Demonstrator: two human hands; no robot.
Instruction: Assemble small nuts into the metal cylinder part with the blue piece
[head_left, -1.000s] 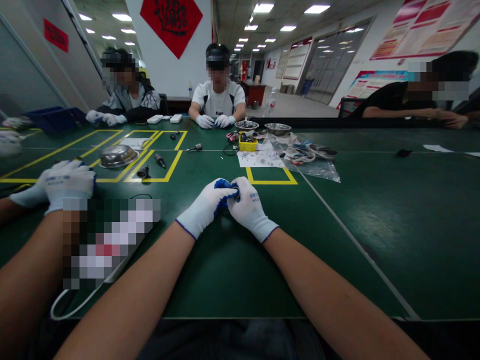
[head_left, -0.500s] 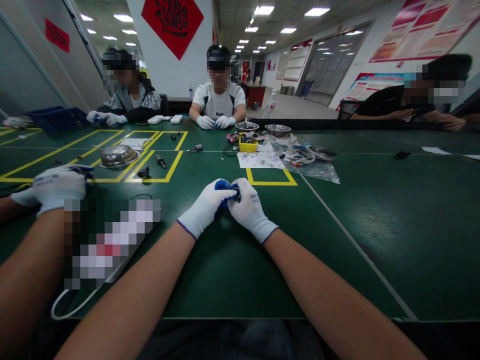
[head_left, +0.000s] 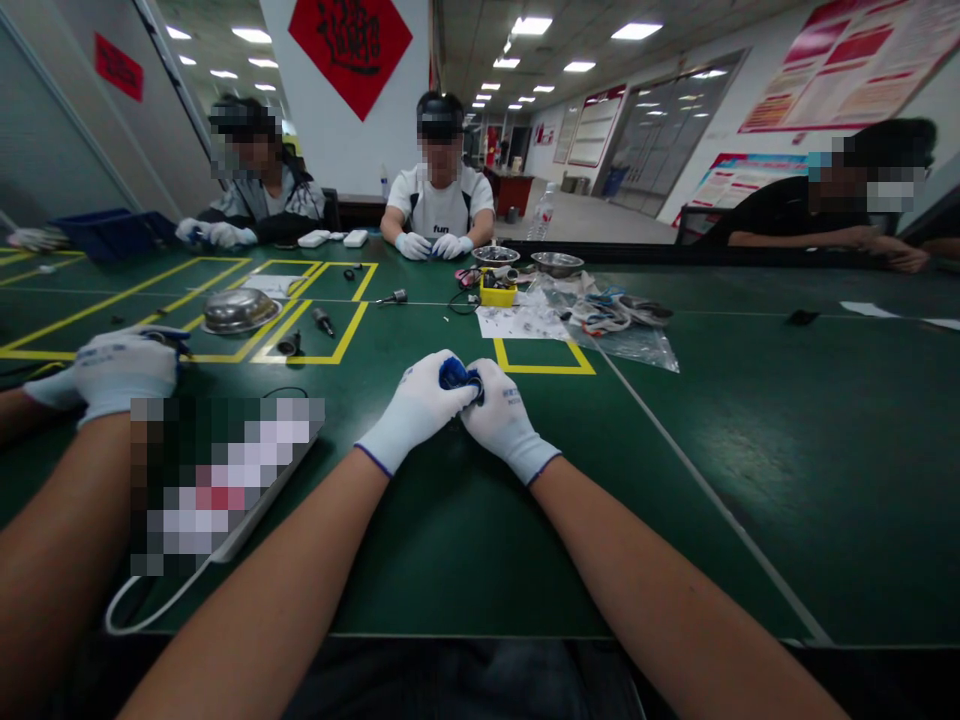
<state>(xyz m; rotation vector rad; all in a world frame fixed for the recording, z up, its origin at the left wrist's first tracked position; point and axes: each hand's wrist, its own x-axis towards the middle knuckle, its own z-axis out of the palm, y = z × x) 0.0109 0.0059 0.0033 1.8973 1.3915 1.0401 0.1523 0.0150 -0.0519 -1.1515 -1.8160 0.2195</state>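
Observation:
In front of me, over the green table (head_left: 420,560), my two gloved hands meet fingertip to fingertip. Between them is a small dark ring-shaped part (head_left: 476,385), mostly covered by fingers. My left hand (head_left: 421,405) is closed, its thumb pressed against the part and its blue-coated fingers curled behind. Wrapped around the other side of the part, my right hand (head_left: 504,412) is closed too. The exact kind of part cannot be made out.
A neighbour's gloved hands (head_left: 124,370) work at the left, beside a power strip (head_left: 251,525). Metal bowl (head_left: 236,311), dark cylindrical parts (head_left: 324,321), yellow box (head_left: 497,291) and plastic bag (head_left: 637,335) lie further back. Co-workers sit across the table.
My left hand has rolled slightly, its fingers lifting and its thumb shifting over the ring-shaped part. My right hand stays around it. The view has shifted slightly.

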